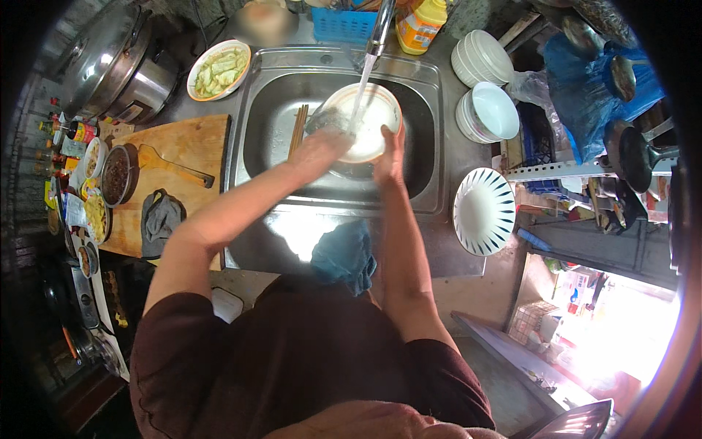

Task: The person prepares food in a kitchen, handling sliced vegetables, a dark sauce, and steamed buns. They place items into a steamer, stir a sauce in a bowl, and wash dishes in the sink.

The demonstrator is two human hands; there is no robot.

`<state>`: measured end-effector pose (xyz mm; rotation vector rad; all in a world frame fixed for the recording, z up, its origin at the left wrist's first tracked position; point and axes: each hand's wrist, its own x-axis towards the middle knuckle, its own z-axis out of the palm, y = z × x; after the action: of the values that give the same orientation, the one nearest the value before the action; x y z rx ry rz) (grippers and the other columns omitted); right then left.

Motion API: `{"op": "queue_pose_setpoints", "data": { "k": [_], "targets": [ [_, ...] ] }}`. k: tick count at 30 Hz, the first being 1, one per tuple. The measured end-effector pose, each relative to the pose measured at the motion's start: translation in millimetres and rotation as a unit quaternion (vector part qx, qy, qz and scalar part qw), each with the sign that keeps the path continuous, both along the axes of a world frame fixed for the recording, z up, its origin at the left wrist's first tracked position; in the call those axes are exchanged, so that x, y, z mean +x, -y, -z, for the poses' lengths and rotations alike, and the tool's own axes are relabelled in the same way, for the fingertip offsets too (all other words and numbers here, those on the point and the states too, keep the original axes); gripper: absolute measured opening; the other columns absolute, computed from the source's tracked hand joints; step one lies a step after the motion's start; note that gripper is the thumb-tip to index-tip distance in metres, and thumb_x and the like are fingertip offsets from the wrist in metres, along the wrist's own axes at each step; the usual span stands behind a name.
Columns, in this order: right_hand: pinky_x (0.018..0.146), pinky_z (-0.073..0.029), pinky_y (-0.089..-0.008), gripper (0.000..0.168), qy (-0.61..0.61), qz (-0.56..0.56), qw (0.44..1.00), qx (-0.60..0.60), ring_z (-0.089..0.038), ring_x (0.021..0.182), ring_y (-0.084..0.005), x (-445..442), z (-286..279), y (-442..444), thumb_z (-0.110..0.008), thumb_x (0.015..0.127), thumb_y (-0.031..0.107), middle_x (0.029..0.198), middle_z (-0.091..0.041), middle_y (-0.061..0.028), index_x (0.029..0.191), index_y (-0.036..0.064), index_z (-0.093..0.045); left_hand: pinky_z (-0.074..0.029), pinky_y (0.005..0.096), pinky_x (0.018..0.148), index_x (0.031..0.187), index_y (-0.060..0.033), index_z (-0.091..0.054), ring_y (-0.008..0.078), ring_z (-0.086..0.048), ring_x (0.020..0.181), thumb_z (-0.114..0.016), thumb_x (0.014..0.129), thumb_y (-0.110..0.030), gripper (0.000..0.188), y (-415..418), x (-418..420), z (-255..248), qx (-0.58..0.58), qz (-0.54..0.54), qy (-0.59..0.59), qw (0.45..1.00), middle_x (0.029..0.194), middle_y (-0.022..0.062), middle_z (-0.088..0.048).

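Observation:
A white bowl [378,118] with an orange-brown rim is held tilted over the stainless steel sink [263,164]. My right hand [390,153] grips its right side, thumb over the rim. At the bowl's near left edge is my left hand [323,151], blurred by motion. Against its fingers shows a grey, mesh-like clump [329,119], too blurred to name; whether the hand grips it is unclear. Water [362,90] runs from the faucet [379,35] into the bowl. Wooden chopsticks [298,131] lean in the basin, left of the bowl.
Stacked bowls [485,112] and a striped oval plate [483,211] stand right of the sink. Left are a cutting board [186,137] with a wooden spatula [175,165] and a bowl of cut vegetables [219,71]. A blue cloth [344,255] lies at the counter's front edge.

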<state>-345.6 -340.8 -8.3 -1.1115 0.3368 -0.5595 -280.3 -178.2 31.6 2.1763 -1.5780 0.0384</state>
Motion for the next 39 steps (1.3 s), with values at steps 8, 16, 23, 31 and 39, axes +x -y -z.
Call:
{"op": "queue_pose_setpoints", "data": {
  "k": [8,16,23,31,39],
  "targets": [
    [0.1,-0.041,-0.0385,0.06,-0.027,0.004,0.989,-0.143,-0.054,0.112,-0.0256,2.0,-8.0,2.1,-0.047,0.081,0.003,0.127,-0.05,-0.0131,0.14,0.008,-0.036,-0.05,0.0408,0.087,0.117,-0.0078,-0.062,0.0335,-0.061,0.104,-0.056,0.075,0.007,0.045,-10.8,2.7,1.8,-0.09,0.056,-0.059,0.993,0.111,0.0139,-0.065],
    [0.077,-0.051,-0.0476,0.048,-0.206,0.056,0.711,-0.669,-0.056,0.099,-0.0347,28.3,-105.6,-14.6,-0.052,0.08,0.0,0.101,-0.055,-0.0158,0.127,0.01,-0.049,-0.05,0.0361,0.087,0.109,-0.004,-0.066,0.0282,-0.064,0.102,-0.061,0.078,-0.001,0.032,-17.8,5.7,23.5,-0.049,-0.111,-0.191,0.974,0.106,0.0163,-0.067],
    [0.074,-0.055,-0.0401,0.049,-0.121,0.029,0.634,-0.764,-0.056,0.102,-0.0312,1.1,-145.7,5.2,-0.056,0.08,0.003,0.112,-0.055,-0.0101,0.128,0.011,-0.051,-0.05,0.0337,0.079,0.112,-0.007,-0.066,0.0214,-0.067,0.087,-0.055,0.089,-0.014,0.027,-21.3,97.2,48.8,-0.199,-0.401,-0.367,0.815,0.102,0.0094,-0.07],
    [0.069,-0.057,-0.0336,0.052,0.002,0.066,0.533,-0.844,-0.055,0.105,-0.0268,-51.8,-136.8,63.7,-0.059,0.076,0.01,0.118,-0.054,-0.0105,0.127,0.014,-0.054,-0.042,0.0273,0.083,0.14,-0.0102,-0.039,0.0118,-0.051,0.098,-0.053,0.086,-0.003,0.056,77.6,148.9,-12.1,-0.3,-0.288,-0.657,0.629,0.112,0.0019,-0.059],
    [0.099,-0.039,-0.0463,0.053,-0.142,0.216,0.729,-0.634,-0.05,0.111,-0.0395,-95.7,-133.3,81.4,-0.044,0.075,-0.008,0.118,-0.055,-0.0179,0.125,0.006,-0.053,-0.034,0.0281,0.101,0.143,-0.0047,-0.036,0.0195,-0.042,0.125,-0.046,0.082,0.006,0.063,102.3,124.0,-31.0,-0.247,-0.172,-0.526,0.795,0.14,0.0085,-0.045]
  ]
}}
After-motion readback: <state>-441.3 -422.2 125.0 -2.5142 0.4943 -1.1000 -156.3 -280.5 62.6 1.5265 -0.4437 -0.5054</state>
